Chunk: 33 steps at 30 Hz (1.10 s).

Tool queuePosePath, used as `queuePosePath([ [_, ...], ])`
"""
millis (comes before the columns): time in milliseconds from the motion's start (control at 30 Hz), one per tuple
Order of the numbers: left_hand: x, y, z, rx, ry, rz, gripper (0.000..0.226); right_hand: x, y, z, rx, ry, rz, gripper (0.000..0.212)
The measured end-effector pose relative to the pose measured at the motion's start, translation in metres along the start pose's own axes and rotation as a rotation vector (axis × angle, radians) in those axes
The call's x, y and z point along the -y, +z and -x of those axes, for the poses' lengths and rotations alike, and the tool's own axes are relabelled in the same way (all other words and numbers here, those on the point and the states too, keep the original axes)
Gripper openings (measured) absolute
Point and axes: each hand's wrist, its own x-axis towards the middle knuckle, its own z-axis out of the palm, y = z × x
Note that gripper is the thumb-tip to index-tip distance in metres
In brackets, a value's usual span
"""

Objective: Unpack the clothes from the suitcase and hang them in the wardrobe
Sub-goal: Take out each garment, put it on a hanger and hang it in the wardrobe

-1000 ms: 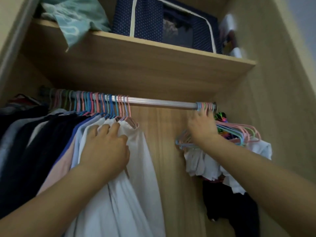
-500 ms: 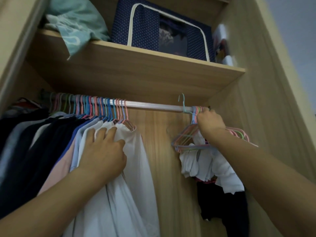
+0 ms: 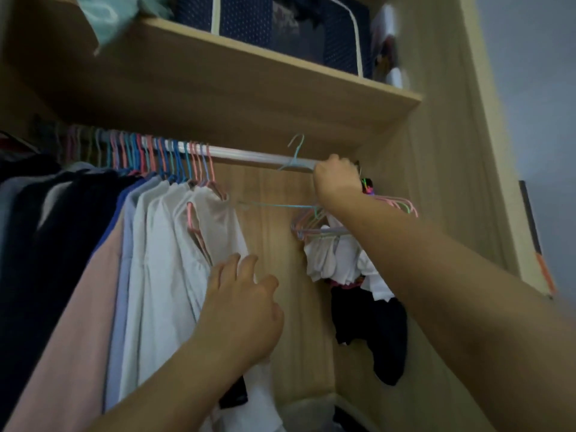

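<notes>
Empty hanger: a pale blue hanger (image 3: pixel 294 157) is lifted off the rail, its hook standing above the rail (image 3: pixel 249 154) and its shoulder running into the right hand.
Right hand: the right hand (image 3: pixel 338 179) is up at the right end of the rail, fingers curled tight round the blue hanger's shoulder (the grip is closed on it).
Spare hangers: a bunch of pink, blue and green empty hangers (image 3: pixel 314 227) hangs just under the right hand, near the wardrobe's right wall.
Small laundry: white pieces (image 3: pixel 336 260) hang below that bunch, with dark garments (image 3: pixel 374 325) beneath them.
Left hand: the left hand (image 3: pixel 240 310) is lower down, fingers spread and loosely bent, holding nothing (its grip is slack); the fingertips lie beside the edge of the white shirt.
Hung clothes: the white shirt (image 3: pixel 193 244) on a pink hanger is the rightmost of a packed row; to its left hang pale blue, pink and dark garments (image 3: pixel 56 229), their hooks crowded along the rail's left half.
Rail middle: bare between the row and the right hand.
Shelf: a wooden shelf (image 3: pixel 249 88) sits above the rail, carrying a navy dotted storage box (image 3: pixel 249 23) and a teal cloth (image 3: pixel 106 17) at the left.
Suitcase: not in view.
</notes>
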Motion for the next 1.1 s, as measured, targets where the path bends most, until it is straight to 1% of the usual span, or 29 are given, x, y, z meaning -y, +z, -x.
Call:
queuePosePath([
  [67,0.014,-0.007,0.002,-0.017,-0.039,0.042,0.035,0.003,0.003,0.005,-0.006,0.019,0.023,0.035],
  [167,0.02,-0.011,0.018,0.005,-0.078,0.115,0.034,-0.008,0.01,0.045,0.001,0.089,-0.004,0.036],
  [233,0.006,-0.014,0.032,0.033,-0.085,0.157,0.037,-0.025,0.009,0.082,-0.007,0.082,-0.042,0.034],
  [300,-0.023,-0.016,0.042,0.041,-0.072,0.244,0.039,-0.05,0.005,0.133,0.033,0.037,-0.102,0.032],
  [367,-0.069,-0.019,0.059,0.059,-0.104,0.405,0.041,-0.084,-0.001,0.202,0.087,-0.004,-0.166,0.03],
  [467,-0.163,-0.017,0.109,0.071,-0.19,0.693,0.048,-0.164,-0.004,0.344,0.154,-0.004,-0.297,0.011],
  [500,-0.2,-0.013,0.134,0.079,-0.219,0.763,0.05,-0.197,-0.005,0.4,0.192,0.015,-0.344,0.009],
  [567,-0.282,-0.003,0.196,0.125,-0.227,0.805,0.052,-0.273,-0.017,0.524,0.332,0.088,-0.476,0.021],
  [600,-0.322,0.003,0.229,0.184,-0.21,0.81,0.054,-0.312,-0.029,0.585,0.408,0.134,-0.55,0.024],
  [633,-0.363,0.009,0.266,0.281,-0.174,0.826,0.054,-0.35,-0.047,0.642,0.48,0.177,-0.601,0.025],
  [667,-0.401,0.012,0.302,0.416,-0.099,0.844,0.054,-0.384,-0.066,0.695,0.557,0.225,-0.633,0.025],
  [733,-0.477,0.011,0.372,0.729,0.126,0.902,0.059,-0.444,-0.115,0.791,0.715,0.403,-0.663,0.024],
  [767,-0.509,0.002,0.402,0.906,0.214,0.943,0.057,-0.469,-0.141,0.832,0.773,0.514,-0.668,0.022],
  [800,-0.539,-0.006,0.429,1.085,0.255,0.964,0.049,-0.492,-0.164,0.871,0.829,0.65,-0.661,0.019],
  [833,-0.569,-0.012,0.452,1.23,0.294,0.956,0.04,-0.515,-0.185,0.908,0.879,0.788,-0.641,0.018],
  [867,-0.597,-0.019,0.474,1.34,0.342,0.939,0.034,-0.533,-0.204,0.94,0.931,0.898,-0.606,0.02],
  [900,-0.624,-0.024,0.495,1.41,0.396,0.945,0.031,-0.545,-0.222,0.97,1.002,0.979,-0.598,0.02],
  [933,-0.653,-0.029,0.513,1.459,0.467,0.974,0.032,-0.552,-0.238,0.994,1.082,1.063,-0.598,0.012],
  [967,-0.68,-0.034,0.53,1.511,0.572,1.0,0.028,-0.555,-0.248,1.017,1.126,1.13,-0.591,0.008],
  [1000,-0.706,-0.042,0.542,1.536,0.723,1.006,0.018,-0.553,-0.254,1.033,1.183,1.207,-0.591,0.026],
  [1033,-0.731,-0.051,0.553,1.543,0.889,1.005,0.018,-0.549,-0.257,1.047,1.215,1.287,-0.617,0.035],
  [1067,-0.753,-0.057,0.562,1.54,1.027,0.994,0.027,-0.546,-0.256,1.059,1.22,1.372,-0.641,0.033],
  [1100,-0.773,-0.062,0.57,1.532,1.106,0.992,0.035,-0.543,-0.253,1.064,1.186,1.451,-0.619,0.022],
])
